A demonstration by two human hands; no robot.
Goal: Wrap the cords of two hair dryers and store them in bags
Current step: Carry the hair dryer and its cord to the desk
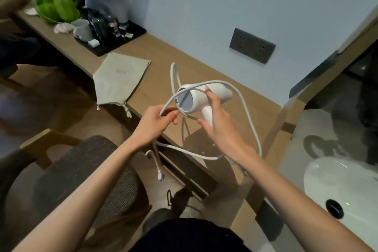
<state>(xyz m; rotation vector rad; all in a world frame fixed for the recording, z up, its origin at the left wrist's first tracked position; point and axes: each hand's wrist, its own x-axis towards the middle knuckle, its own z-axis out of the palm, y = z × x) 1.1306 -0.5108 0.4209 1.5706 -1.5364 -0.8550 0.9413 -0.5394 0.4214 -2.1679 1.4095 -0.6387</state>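
Dark clothing fills the bottom edge, and from it two bare forearms reach out over the front edge of the wooden counter (pixel 163 51). Her right hand (pixel 216 120) grips the handle of a white hair dryer (pixel 224 92), fingers curled round the handle and the index finger laid up along the body, so the dryer is held in the air just above the counter with its grey rear face turned towards the left hand. That left hand (pixel 155 122) pinches the white cord (pixel 172 73) between thumb and fingertips right beside the dryer's rear. From there the cord stands up in a tall loop behind the dryer, passes over its top, swings wide round the right wrist and comes back under both hands; its plug (pixel 160 177) dangles free below the counter edge, above the floor. One beige drawstring bag (pixel 122 80) lies flat on the counter to the left, well apart from the hands, its tasselled strings hanging over the edge. Farther along sits a black tray (pixel 135 30) with a white mug (pixel 82 29) and blurred dark items. I can see a dark socket plate (pixel 252 45) on the wall, a grey cushioned chair (pixel 81 170) at lower left and a white basin (pixel 327 180) at lower right
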